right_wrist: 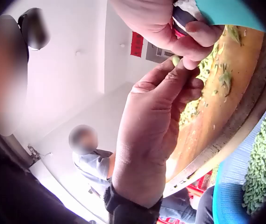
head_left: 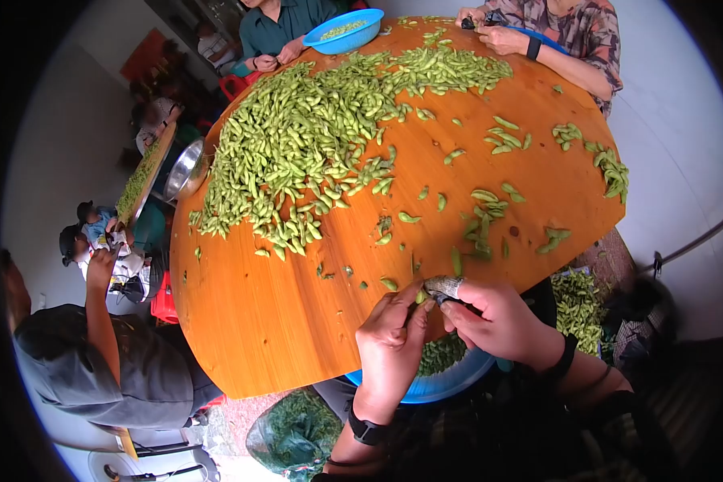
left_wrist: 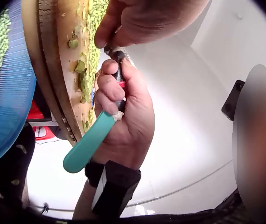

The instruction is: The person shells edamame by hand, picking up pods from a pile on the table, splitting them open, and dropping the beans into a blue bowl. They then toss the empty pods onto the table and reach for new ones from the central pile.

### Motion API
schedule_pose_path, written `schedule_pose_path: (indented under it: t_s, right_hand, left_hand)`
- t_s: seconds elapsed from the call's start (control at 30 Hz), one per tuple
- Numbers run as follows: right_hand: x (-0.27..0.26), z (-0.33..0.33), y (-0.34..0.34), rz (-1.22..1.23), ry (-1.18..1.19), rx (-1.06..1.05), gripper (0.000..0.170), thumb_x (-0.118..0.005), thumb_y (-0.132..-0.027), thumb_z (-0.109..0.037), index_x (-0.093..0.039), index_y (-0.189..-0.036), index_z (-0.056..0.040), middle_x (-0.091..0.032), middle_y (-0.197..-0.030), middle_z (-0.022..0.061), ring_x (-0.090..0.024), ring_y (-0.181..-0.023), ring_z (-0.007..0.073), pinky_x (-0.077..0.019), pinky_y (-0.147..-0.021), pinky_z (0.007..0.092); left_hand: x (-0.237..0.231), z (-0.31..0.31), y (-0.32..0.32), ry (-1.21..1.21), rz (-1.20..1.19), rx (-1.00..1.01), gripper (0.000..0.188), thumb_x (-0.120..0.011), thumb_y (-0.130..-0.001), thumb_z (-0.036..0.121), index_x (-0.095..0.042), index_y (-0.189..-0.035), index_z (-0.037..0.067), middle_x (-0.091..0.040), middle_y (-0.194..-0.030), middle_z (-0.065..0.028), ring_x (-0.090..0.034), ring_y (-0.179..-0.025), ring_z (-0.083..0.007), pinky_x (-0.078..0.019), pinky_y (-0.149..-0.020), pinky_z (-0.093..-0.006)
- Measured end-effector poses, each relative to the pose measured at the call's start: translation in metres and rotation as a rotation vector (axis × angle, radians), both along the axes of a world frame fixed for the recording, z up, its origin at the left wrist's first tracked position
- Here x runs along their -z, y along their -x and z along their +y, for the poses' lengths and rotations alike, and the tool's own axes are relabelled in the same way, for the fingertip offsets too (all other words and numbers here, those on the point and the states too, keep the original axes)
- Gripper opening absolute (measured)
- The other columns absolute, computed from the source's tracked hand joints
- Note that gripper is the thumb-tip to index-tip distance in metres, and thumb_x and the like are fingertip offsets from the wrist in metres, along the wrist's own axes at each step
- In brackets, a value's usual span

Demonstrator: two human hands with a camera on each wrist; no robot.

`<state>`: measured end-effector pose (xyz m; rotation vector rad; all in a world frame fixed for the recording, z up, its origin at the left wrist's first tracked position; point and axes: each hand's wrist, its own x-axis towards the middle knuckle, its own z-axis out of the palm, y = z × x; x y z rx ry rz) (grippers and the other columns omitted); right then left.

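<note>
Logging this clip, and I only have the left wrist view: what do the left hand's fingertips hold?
Observer: The right wrist view shows a green pod pinched in the left hand.
Operator: Any metalware about?
Observer: Yes, the head view shows a metal bowl by the left edge of the table.
Operator: And at the far edge?
Observer: A blue bowl with light green beans in it.

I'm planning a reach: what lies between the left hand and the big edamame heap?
The head view shows a few loose pods and leaf scraps between them.
</note>
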<state>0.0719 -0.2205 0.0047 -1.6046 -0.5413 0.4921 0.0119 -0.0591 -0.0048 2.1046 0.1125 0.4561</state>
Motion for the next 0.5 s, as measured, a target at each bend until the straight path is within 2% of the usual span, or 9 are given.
schedule_pose_path:
  t_s: [0.03,0.07,0.2,0.27,0.33,0.5]
  right_hand:
    - [-0.001,0.001,0.0,0.01,0.012,-0.018,0.013,-0.055,-0.093,-0.004,-0.051,-0.083,0.0023,-0.052,-0.061,0.0078,-0.044,-0.056,0.0078,-0.0407,-0.051,0.0296]
    - [0.001,0.002,0.0,0.014,0.012,-0.017,0.013,-0.055,-0.093,-0.004,-0.051,-0.083,0.0023,-0.052,-0.061,0.0078,-0.044,-0.056,0.0078,-0.0407,-0.051,0.0296]
    - [0.008,0.003,0.003,0.064,0.001,-0.051,0.013,-0.053,-0.094,-0.005,-0.052,-0.083,0.0014,-0.052,-0.059,0.005,-0.044,-0.054,0.0072,-0.039,-0.048,0.0285]
    - [0.007,0.003,0.003,0.072,-0.017,-0.048,0.014,-0.053,-0.095,-0.005,-0.052,-0.083,0.0012,-0.053,-0.059,0.0043,-0.044,-0.053,0.0071,-0.0384,-0.047,0.0282]
    - [0.008,-0.001,0.003,0.093,0.053,-0.109,0.013,-0.05,-0.098,-0.007,-0.058,-0.091,-0.0004,-0.059,-0.069,0.0004,-0.051,-0.051,0.0045,-0.0407,-0.047,0.022]
    - [0.013,-0.003,0.006,0.062,0.086,-0.117,0.014,-0.05,-0.098,-0.007,-0.059,-0.089,-0.0007,-0.059,-0.069,0.0008,-0.052,-0.051,0.0046,-0.0406,-0.046,0.022]
  left_hand:
    - [-0.003,0.0,0.0,-0.105,-0.018,0.028,0.029,-0.067,-0.085,-0.003,-0.067,-0.114,-0.001,-0.067,-0.087,-0.015,-0.067,-0.072,-0.0191,-0.0532,-0.066,-0.0287]
    - [-0.006,0.0,0.002,-0.099,0.021,0.043,0.035,-0.065,-0.084,-0.004,-0.066,-0.118,0.001,-0.066,-0.084,-0.0156,-0.067,-0.073,-0.0225,-0.053,-0.065,-0.03]
    - [0.001,0.002,0.005,-0.145,0.036,0.039,0.036,-0.066,-0.083,-0.004,-0.066,-0.118,0.003,-0.066,-0.084,-0.0148,-0.068,-0.073,-0.0232,-0.053,-0.066,-0.0307]
    - [0.006,0.003,0.004,-0.131,-0.019,0.02,0.035,-0.067,-0.082,-0.004,-0.066,-0.117,0.003,-0.067,-0.085,-0.0159,-0.068,-0.074,-0.0254,-0.0537,-0.066,-0.032]
    - [0.012,0.004,0.004,-0.134,-0.019,0.011,0.034,-0.067,-0.081,-0.004,-0.066,-0.114,0.003,-0.067,-0.086,-0.0162,-0.069,-0.075,-0.0268,-0.0541,-0.066,-0.0331]
    - [0.014,0.0,0.004,-0.216,-0.033,-0.009,0.029,-0.068,-0.08,-0.002,-0.067,-0.108,0.004,-0.068,-0.086,-0.0161,-0.069,-0.077,-0.0315,-0.0549,-0.067,-0.0368]
